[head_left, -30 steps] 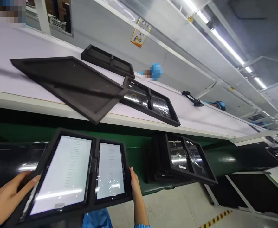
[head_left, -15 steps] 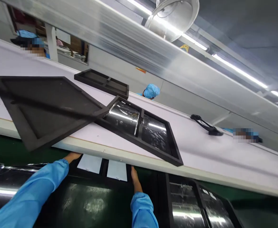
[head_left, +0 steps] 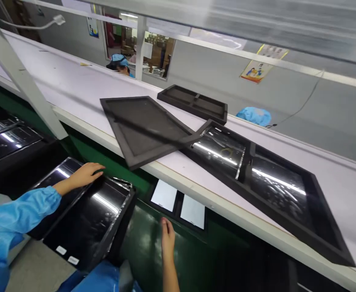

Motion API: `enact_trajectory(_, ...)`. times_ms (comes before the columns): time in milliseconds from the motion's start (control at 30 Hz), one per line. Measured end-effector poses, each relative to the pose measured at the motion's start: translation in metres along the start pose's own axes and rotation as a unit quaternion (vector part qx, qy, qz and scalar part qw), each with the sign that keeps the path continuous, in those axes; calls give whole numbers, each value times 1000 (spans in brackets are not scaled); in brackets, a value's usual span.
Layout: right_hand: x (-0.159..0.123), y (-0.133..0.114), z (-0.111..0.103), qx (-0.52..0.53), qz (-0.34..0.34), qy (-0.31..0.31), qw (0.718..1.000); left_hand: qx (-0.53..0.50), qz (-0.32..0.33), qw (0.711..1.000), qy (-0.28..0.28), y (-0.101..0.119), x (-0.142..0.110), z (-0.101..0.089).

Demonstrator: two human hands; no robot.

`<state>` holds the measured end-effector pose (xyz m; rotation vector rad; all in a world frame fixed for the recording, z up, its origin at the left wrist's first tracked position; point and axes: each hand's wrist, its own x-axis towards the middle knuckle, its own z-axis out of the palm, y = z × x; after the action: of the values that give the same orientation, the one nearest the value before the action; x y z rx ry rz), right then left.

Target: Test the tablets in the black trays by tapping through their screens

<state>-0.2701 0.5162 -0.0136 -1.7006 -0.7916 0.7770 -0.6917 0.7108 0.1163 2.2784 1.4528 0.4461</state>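
Note:
My left hand (head_left: 85, 174) lies flat with fingers stretched out on the top edge of a black tray of glossy dark panels (head_left: 83, 215) on the green belt (head_left: 144, 243). My right hand (head_left: 167, 237) rests open on the green belt, fingers pointing at a black tray with two white sheets (head_left: 179, 205) that sits half under the white shelf (head_left: 74, 93). Neither hand holds anything.
On the white shelf lie an empty black tray (head_left: 141, 127) overhanging the front edge, a tray with two shiny panels (head_left: 266, 178), and a smaller empty tray (head_left: 193, 102) behind. A white post (head_left: 22, 81) stands at left. More dark trays (head_left: 4, 138) lie far left. People in blue caps work beyond the shelf.
Both hands have let go of the tray with white sheets, which now rests under the shelf. My left hand has moved left onto the glossy-panel tray. The view has swung left.

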Motion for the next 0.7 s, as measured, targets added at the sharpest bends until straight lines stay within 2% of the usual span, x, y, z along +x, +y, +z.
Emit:
enact_trajectory(67,-51,-30,44,20,-17,-59,998,46,14,999,1,-33,-31,-12)
enact_trajectory(167,-104,-80,101,5,-101,-85,991,49,30,998,9,-57,-53,-10)
enact_trajectory(233,-119,-103,131,-43,-140,-79,986,35,37,998,22,-63,-53,-5)
enact_trajectory(300,-122,-113,153,-99,-148,-50,983,20,50,998,20,-62,-44,-2)
enact_trajectory(467,-106,-107,182,-177,-124,30,976,19,83,996,0,-49,-18,0)
enact_trajectory(600,-101,-101,191,-162,-115,75,977,36,99,994,13,-43,-13,4)
enact_trajectory(700,-103,-99,194,-140,-118,83,980,56,118,991,8,-44,-15,10)
